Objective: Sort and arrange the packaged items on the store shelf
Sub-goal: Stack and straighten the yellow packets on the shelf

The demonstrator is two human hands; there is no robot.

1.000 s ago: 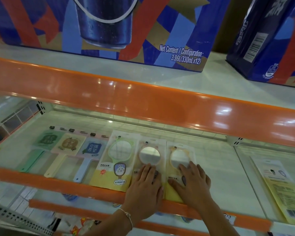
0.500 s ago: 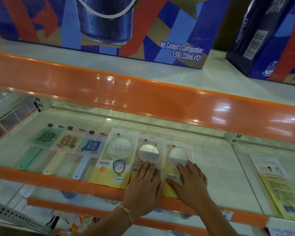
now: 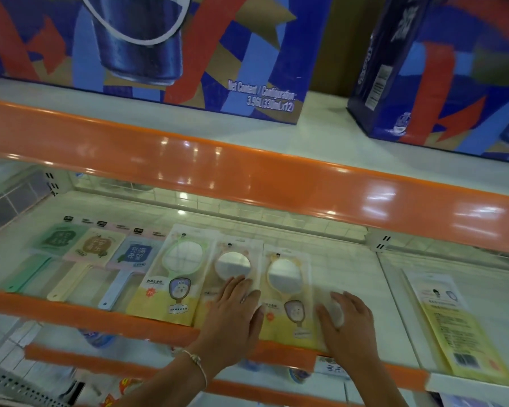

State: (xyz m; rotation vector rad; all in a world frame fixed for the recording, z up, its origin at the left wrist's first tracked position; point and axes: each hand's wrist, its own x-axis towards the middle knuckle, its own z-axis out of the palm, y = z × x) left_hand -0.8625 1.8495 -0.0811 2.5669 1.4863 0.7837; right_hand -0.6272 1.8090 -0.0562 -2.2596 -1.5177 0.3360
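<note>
**Head view: both hands flat on mirror packs, middle shelf**

Head cam looks down at a white shelf (image 3: pixel 350 268) with an orange front lip. Six flat packs lie in a row along the front edge. From the left: green fan pack (image 3: pixel 58 239), beige fan pack (image 3: pixel 96 245), blue fan pack (image 3: pixel 137 255), then green-rimmed mirror pack (image 3: pixel 177 274), pink-rimmed mirror pack (image 3: pixel 232 265) and yellow-rimmed mirror pack (image 3: pixel 285 289). Mirror packs sit edge to edge, slightly overlapping.

Left hand (image 3: pixel 232 315) lies palm down on the lower half of the pink-rimmed mirror pack, fingers straight and close together, thumb touching the yellow-rimmed pack's left edge. Thin bracelet on that wrist.

Right hand (image 3: pixel 347 321) rests palm down at the right edge of the yellow-rimmed mirror pack, fingers extended, slightly spread, gripping nothing. Motion blur here; cannot tell exact contact with the pack edge.

Separate yellow pack (image 3: pixel 456 327) lies well apart on the right shelf section. Two blue-and-red beverage cartons (image 3: pixel 147 45) stand on the shelf above.
</note>
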